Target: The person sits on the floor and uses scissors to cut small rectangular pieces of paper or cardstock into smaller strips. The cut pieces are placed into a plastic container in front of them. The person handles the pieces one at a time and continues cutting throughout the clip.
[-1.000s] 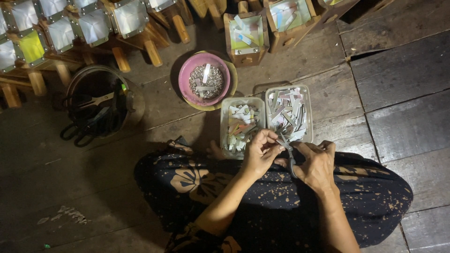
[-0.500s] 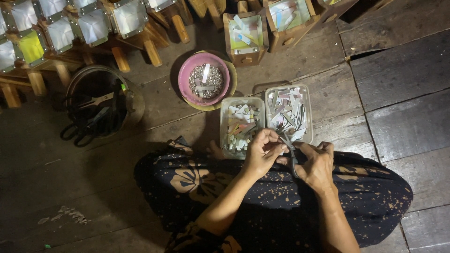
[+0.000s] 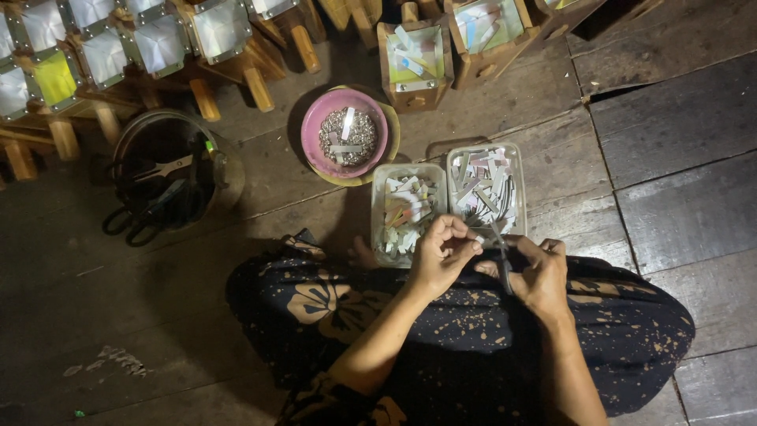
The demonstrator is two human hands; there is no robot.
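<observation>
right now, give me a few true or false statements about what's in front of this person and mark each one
1. Both hands work close together over the lap, the left hand pinching a small strip. True.
2. The right hand holds a thin dark tool. True.
3. The pink bowl is empty. False: it holds small silvery pieces and a couple of pale strips.
4. Two clear trays of cut paper strips sit side by side on the wooden floor. True.
5. The dark bucket stands to the right of the trays. False: it is off to the left, with scissors in it.
</observation>
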